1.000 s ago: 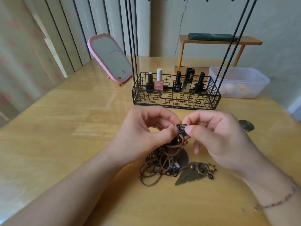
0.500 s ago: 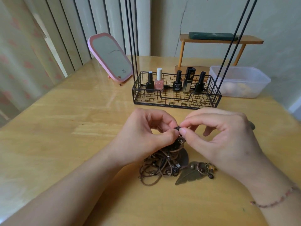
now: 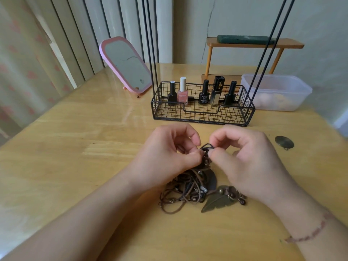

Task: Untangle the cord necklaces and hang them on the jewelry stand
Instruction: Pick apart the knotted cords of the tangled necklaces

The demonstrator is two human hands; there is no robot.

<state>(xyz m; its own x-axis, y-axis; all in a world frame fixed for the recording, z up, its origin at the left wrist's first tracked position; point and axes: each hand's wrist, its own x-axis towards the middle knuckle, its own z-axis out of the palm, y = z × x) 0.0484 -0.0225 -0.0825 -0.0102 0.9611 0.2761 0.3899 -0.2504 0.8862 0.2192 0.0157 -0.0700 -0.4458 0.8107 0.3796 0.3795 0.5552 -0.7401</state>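
A tangle of brown cord necklaces (image 3: 186,187) lies on the wooden table (image 3: 75,147), with a bronze leaf pendant (image 3: 216,202) at its right side. My left hand (image 3: 169,153) and my right hand (image 3: 248,157) meet above the pile, and each pinches a dark knotted bit of cord (image 3: 207,147) between thumb and fingertips. The black wire jewelry stand (image 3: 202,110) is just beyond my hands; its thin rods rise out of the top of the view, so its hooks are hidden.
Several nail polish bottles (image 3: 182,93) stand in the stand's basket. A pink-framed mirror (image 3: 126,65) leans at the back left. A clear plastic tub (image 3: 276,91) and a small wooden shelf (image 3: 252,44) are at the back right. A round bronze pendant (image 3: 284,142) lies to the right.
Both hands have stayed at the knot, working it with small finger movements. My right hand's fingers have curled in more, and a small loop of dark cord now shows between the fingertips.
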